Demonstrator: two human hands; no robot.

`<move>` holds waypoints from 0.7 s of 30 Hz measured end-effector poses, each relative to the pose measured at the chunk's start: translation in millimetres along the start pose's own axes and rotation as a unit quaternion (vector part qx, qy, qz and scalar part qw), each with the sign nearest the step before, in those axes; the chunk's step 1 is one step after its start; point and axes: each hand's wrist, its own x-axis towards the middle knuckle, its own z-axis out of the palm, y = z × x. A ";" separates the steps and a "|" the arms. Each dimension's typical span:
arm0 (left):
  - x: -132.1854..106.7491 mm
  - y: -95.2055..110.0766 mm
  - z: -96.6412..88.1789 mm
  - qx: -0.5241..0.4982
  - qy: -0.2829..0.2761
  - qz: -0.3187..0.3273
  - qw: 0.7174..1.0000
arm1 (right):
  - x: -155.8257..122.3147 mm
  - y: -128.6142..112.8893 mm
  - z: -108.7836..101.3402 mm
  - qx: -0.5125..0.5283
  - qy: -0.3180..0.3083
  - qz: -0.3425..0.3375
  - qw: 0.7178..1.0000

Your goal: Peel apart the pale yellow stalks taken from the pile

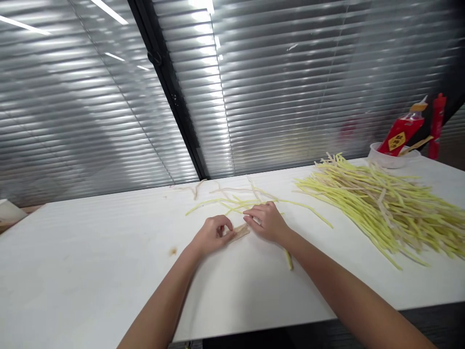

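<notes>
On the white table (90,252), a short flat piece of beige strips (240,232) lies between my two hands. My left hand (214,236) has its thumb and forefinger closed on the left end of this piece. Just past the other end, my right hand (268,223) hovers low with its fingers stretched out and the thumb slightly apart; it appears to hold nothing. Several loose yellow-green strips (308,207) are scattered behind and under my right hand. A short yellow strip (288,260) pokes out below my right wrist.
A big heap of yellow-green and beige strips (378,203) spreads over the right side. Behind it, a clear plastic bowl (387,160) holds a tilted red-labelled bottle (401,133). Stray beige strips (196,189) lie near the back edge, before glass with blinds (272,97).
</notes>
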 end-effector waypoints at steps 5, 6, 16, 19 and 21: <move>-1.6 4.4 -0.8 0.030 0.003 0.056 0.998 | 1.4 -2.3 -0.4 0.003 -0.007 0.024 1.000; -2.0 6.3 0.5 0.046 0.007 0.069 0.997 | 1.8 -3.1 -0.8 0.003 -0.006 0.028 1.000; -4.3 14.2 28.0 0.248 0.003 0.121 0.961 | 4.6 -3.2 -2.0 -0.001 0.034 0.072 0.997; -11.1 16.6 26.9 0.326 -0.021 0.156 0.932 | 4.7 -1.1 -1.4 0.005 0.036 0.083 0.996; -19.6 17.8 22.6 0.374 -0.039 0.185 0.908 | 4.6 0.2 -0.6 0.006 0.035 0.090 0.995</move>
